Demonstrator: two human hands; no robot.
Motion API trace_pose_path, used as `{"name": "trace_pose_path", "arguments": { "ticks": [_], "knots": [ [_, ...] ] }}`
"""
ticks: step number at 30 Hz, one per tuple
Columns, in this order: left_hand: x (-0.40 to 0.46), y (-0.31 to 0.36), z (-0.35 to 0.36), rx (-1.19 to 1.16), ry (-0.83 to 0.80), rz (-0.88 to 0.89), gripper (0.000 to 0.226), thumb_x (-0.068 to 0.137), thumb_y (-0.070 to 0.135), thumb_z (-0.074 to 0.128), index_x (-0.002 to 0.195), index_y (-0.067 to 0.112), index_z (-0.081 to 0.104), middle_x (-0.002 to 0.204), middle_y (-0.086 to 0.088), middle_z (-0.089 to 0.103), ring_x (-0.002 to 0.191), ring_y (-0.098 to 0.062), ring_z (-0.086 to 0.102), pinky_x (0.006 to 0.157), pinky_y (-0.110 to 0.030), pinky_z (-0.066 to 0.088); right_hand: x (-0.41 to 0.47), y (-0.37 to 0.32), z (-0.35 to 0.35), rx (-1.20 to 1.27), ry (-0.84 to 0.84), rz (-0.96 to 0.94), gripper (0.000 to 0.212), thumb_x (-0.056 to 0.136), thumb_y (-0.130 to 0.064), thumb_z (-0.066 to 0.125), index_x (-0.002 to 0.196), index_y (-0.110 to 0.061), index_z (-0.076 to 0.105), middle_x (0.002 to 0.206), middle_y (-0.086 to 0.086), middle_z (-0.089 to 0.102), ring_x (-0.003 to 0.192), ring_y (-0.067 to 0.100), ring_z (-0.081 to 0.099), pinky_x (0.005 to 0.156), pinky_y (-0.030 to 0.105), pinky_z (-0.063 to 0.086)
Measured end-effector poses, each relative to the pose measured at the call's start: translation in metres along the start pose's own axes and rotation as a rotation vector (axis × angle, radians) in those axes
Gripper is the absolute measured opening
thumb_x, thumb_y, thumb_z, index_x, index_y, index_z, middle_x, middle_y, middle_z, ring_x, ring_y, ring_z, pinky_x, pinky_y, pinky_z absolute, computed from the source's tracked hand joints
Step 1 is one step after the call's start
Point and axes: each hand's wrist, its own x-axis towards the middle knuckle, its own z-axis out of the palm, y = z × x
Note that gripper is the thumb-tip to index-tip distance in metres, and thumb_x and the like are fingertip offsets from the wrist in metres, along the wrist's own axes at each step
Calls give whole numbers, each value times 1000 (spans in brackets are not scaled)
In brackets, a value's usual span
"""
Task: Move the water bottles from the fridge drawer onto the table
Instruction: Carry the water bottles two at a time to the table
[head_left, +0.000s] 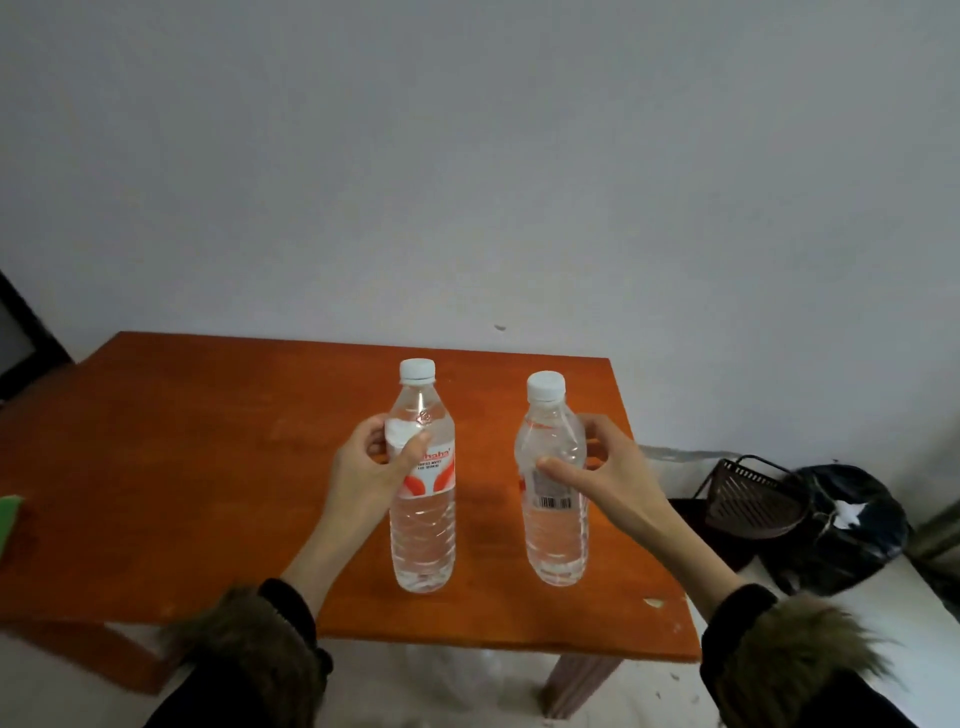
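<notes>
Both bottles upright mid-bench (208, 467): left hand (363, 467) grasping labelled bottle (423, 499), right hand (602, 467) grasping barcode bottle (556, 499). Fridge drawer unseen; remainder unknown.

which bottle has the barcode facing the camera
The bottle in the right hand, right bottle; the left bottle shows a red and white label instead.
</notes>
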Motion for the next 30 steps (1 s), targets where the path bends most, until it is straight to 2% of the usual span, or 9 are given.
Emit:
{"name": "trace_pose_path", "arguments": {
  "ticks": [3, 7, 10, 14, 19, 22, 24, 27, 30],
  "knots": [
    [56, -20, -6, 89, -75, 8, 43, 79, 27, 67, 118, 20, 51, 106, 8, 56, 95, -9, 56, 71, -18, 47, 46, 7, 30, -27, 22, 37, 45, 74, -31, 74, 110, -28, 46, 101, -16, 54, 93, 3, 53, 73, 14, 42],
    [128, -46, -13, 271, -193, 5, 59, 74, 29, 72, 126, 17, 46, 113, 6, 55, 97, -8, 52, 81, -25, 48, 104, 22, 69, -34, 54, 119, 51, 72, -33, 75, 114, -26, 46, 107, -14, 52, 100, 5, 51, 75, 13, 41],
    [173, -67, -16, 333, -256, -15, 66, 72, 33, 74, 128, 18, 44, 127, 0, 54, 105, -11, 52, 88, -30, 46, 143, 35, 93, -46, 30, 184, 56, 72, -31, 77, 116, -27, 43, 107, -15, 49, 102, 5, 49, 82, 19, 41],
    [221, -90, -19, 364, -289, -41, 69, 71, 34, 74, 130, 20, 42, 133, -1, 50, 118, -17, 49, 92, -31, 43, 193, 52, 118, -77, -66, 250, 66, 71, -28, 77, 127, -21, 42, 114, -12, 49, 106, 6, 46, 91, 26, 39],
    [266, -106, -24, 342, -384, -52, 71, 73, 27, 74, 134, 19, 38, 138, -1, 46, 124, -18, 45, 94, -32, 40, 238, 69, 139, -74, -119, 312, 68, 73, -26, 77, 131, -22, 42, 126, -7, 51, 111, 8, 46, 96, 30, 37],
    [286, -112, -21, 305, -443, -73, 72, 73, 26, 74, 135, 21, 37, 140, 0, 43, 127, -17, 43, 99, -36, 41, 256, 74, 145, -39, -139, 324, 67, 73, -25, 76, 132, -24, 42, 126, -8, 52, 111, 5, 46, 96, 29, 36],
    [295, -115, -15, 272, -476, -82, 74, 74, 23, 74, 136, 22, 35, 142, 1, 41, 129, -15, 40, 99, -34, 41, 266, 77, 147, -7, -150, 320, 68, 73, -25, 77, 132, -25, 42, 127, -10, 52, 114, 6, 46, 100, 32, 36],
    [303, -116, -5, 217, -526, -83, 73, 76, 18, 73, 137, 22, 34, 142, 4, 40, 123, -5, 37, 96, -26, 37, 276, 83, 149, 15, -136, 328, 76, 72, -25, 78, 137, -25, 39, 136, -5, 43, 120, 9, 43, 102, 32, 35],
    [307, -116, 2, 178, -558, -81, 70, 77, 17, 71, 136, 25, 34, 138, 8, 40, 124, -4, 36, 99, -29, 36, 284, 87, 150, 61, -154, 352, 78, 73, -25, 77, 139, -27, 37, 139, -2, 39, 126, 13, 41, 108, 42, 34]
  ]
}}
